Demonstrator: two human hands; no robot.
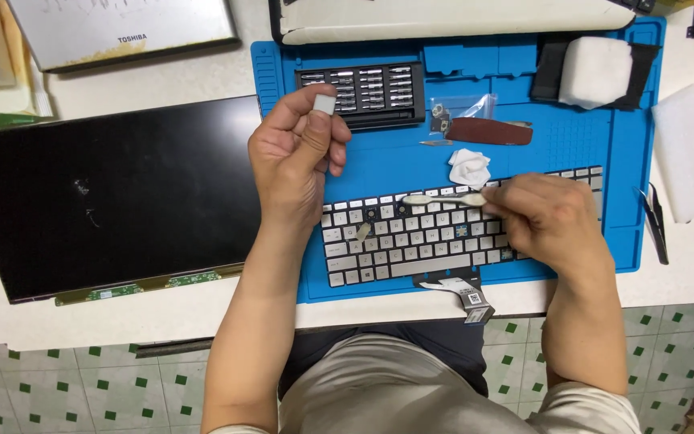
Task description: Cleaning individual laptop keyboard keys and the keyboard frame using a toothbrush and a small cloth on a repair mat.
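Near the blue mat's (640, 233) front edge, my right hand (552, 221) pinches a swab (442, 198) over the keyboard (411, 245); my left hand (297, 157) pinches a keycap (324, 104). I should rub gently.

Left hand (297, 157) raised, thumb and forefinger pinched together, forearm upright. Right hand (552, 219) lower, knuckles up, fingers curled in a grip.

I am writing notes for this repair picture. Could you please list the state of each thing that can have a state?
Left hand: raised, pinching a small white keycap.
Right hand: holding a cotton swab flat over the keyboard.
Keyboard: out of its laptop, some keys missing, ribbon cable loose.
Screen panel: detached, dark, lying flat.
Screwdriver bit case: open.
Small plastic bag: holds small parts.
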